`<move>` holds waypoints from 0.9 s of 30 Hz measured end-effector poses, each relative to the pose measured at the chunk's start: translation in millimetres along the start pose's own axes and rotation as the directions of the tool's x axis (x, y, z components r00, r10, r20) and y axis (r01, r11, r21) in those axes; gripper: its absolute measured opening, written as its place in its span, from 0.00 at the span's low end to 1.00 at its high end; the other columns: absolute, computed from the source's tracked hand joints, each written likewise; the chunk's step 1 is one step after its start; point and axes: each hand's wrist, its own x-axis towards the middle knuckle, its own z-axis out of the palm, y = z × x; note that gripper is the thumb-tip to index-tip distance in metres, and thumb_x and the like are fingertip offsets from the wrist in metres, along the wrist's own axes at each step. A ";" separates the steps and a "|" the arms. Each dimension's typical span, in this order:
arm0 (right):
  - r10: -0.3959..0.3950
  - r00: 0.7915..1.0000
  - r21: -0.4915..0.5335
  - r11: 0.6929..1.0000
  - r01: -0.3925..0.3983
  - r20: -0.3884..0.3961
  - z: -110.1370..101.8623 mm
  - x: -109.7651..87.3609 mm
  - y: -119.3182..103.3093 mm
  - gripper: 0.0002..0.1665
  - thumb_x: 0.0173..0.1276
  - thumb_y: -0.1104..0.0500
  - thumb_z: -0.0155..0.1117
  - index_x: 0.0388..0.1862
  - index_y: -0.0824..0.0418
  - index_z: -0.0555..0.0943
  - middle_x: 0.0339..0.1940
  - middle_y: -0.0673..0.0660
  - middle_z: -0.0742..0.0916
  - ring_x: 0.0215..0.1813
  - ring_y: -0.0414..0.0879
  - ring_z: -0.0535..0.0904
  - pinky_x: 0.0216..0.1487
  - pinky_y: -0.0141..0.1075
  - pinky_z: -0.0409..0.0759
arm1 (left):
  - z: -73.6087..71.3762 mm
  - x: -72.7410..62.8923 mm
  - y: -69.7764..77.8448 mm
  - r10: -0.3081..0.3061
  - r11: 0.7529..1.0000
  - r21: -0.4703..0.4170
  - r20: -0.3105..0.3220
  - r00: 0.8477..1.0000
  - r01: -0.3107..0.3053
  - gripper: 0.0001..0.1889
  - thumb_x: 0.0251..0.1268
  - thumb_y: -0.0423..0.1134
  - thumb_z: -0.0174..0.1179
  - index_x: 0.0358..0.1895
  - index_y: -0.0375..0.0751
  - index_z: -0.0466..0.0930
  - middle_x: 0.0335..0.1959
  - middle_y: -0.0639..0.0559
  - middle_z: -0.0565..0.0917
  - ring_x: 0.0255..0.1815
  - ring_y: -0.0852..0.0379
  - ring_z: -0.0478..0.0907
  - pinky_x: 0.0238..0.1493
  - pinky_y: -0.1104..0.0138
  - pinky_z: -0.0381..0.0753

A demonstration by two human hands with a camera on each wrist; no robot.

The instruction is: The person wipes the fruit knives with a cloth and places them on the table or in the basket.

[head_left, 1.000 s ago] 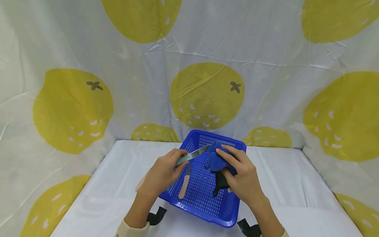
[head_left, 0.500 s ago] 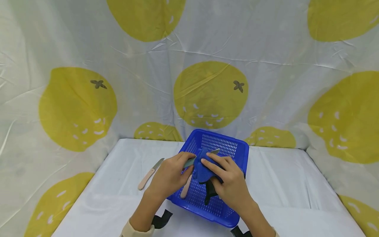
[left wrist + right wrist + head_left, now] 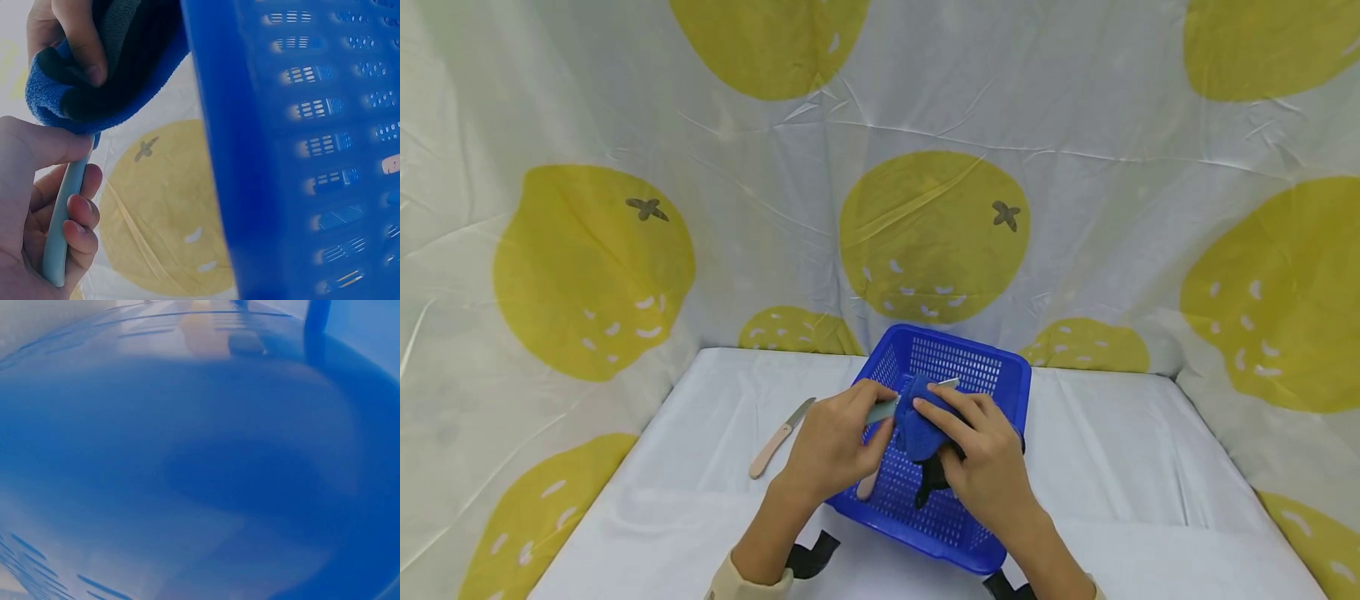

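Head view: left hand [image 3: 835, 435] grips knife [image 3: 881, 411], blade [image 3: 951, 383] pointing rightward and away, mid-length under cloth [image 3: 919, 432] pinched by right hand [image 3: 988, 458].

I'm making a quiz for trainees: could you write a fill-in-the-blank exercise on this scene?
The left hand grips the green knife by its ____.
The right hand holds the blue cloth around that knife's ____.
In the head view, the pink-handled knife on the table lies to the ____ of the basket.

Missing words: handle; blade; left.
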 end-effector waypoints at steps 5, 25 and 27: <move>0.020 1.000 -0.005 1.000 -0.020 -0.003 -1.9 0.2 4.4 0.34 0.56 0.74 0.67 0.61 0.51 0.86 0.64 0.55 0.85 0.52 0.51 0.80 0.49 0.48 0.87 | -0.1 -0.1 -1.6 -0.001 1.000 0.003 0.001 1.000 0.001 0.12 0.63 0.39 0.70 0.48 0.43 0.81 0.40 0.53 0.88 0.33 0.63 0.85 0.32 0.72 0.84; 0.141 0.986 -0.077 0.986 -0.149 -0.092 -17.1 -1.8 47.4 0.32 0.58 0.74 0.70 0.61 0.53 0.86 0.64 0.57 0.85 0.55 0.57 0.79 0.53 0.54 0.85 | 0.6 -1.8 -6.4 -0.149 0.988 -0.025 0.053 0.987 0.150 0.11 0.67 0.40 0.69 0.49 0.45 0.80 0.36 0.57 0.87 0.25 0.67 0.76 0.28 0.78 0.78; 0.164 0.981 -0.080 0.982 -0.172 -0.101 -21.0 -2.2 50.9 0.32 0.58 0.74 0.71 0.61 0.53 0.86 0.63 0.57 0.85 0.55 0.57 0.79 0.54 0.55 0.84 | 0.6 -2.2 -7.7 -0.164 0.986 -0.033 0.053 0.985 0.165 0.12 0.67 0.40 0.69 0.49 0.46 0.80 0.36 0.58 0.86 0.25 0.67 0.74 0.27 0.78 0.77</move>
